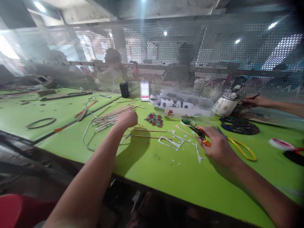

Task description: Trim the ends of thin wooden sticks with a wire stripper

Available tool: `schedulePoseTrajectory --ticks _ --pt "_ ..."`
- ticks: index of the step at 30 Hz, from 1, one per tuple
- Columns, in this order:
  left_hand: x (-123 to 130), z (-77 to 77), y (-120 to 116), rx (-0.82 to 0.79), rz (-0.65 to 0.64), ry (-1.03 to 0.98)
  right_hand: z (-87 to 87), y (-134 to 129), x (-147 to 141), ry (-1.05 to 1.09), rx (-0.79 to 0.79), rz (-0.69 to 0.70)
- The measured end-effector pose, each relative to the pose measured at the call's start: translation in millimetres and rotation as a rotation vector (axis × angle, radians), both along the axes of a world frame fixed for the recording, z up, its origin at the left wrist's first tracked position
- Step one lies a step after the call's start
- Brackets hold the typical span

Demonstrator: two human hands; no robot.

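Observation:
My left hand (pixel 128 119) is over the near end of a bundle of thin wooden sticks (pixel 111 114). Its fingers are curled and point away from me, so what they may hold is hidden. In my right hand (pixel 217 145) is a pair of pliers (pixel 200 132) with black and orange handles, jaws towards the upper left. Between my hands, two loose sticks (pixel 149 130) lie beside white paper offcuts (pixel 177 148). A red and green flower-patterned cutout (pixel 154 119) rests beyond them. Yellow-handled scissors (pixel 242 148) lie right of my right hand.
A co-worker's hand (pixel 257 101) holds a thin dark tool near a white kettle-like pot (pixel 225 104) and a dark palette (pixel 239 125). Rolled printed paper (pixel 187 110), a phone (pixel 144 91) and a black box (pixel 123 90) stand behind. A pale cable (pixel 84 136) loops leftward. Tape (pixel 281 144) lies right.

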State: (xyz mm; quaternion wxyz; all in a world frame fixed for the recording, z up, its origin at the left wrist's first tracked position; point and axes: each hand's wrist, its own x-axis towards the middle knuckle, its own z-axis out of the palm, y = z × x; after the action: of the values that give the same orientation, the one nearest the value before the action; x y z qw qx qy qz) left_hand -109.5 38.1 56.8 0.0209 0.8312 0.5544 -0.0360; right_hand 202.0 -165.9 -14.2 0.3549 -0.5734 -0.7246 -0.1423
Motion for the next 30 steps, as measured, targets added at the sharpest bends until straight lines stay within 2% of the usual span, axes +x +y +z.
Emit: schedulePoseTrajectory --ticks 6,14,22,30 --pt "-2.9 -9.7 -9.9 -0.026 0.026 0.137 -0.4 -0.5 -2.3 -0.036 -0.011 0.008" --pt "-3.4 -13.1 -13.7 0.018 0.002 0.138 -2.9 -0.9 0.1 -0.062 -0.056 0.011" --pt "5.5 -21.7 -16.6 0.085 0.0 0.18 3.9 -4.8 -4.3 -0.054 -0.087 0.032" --pt "13.8 -27.2 -16.1 0.071 -0.001 0.179 8.1 -5.4 -4.2 -0.045 -0.062 0.022"
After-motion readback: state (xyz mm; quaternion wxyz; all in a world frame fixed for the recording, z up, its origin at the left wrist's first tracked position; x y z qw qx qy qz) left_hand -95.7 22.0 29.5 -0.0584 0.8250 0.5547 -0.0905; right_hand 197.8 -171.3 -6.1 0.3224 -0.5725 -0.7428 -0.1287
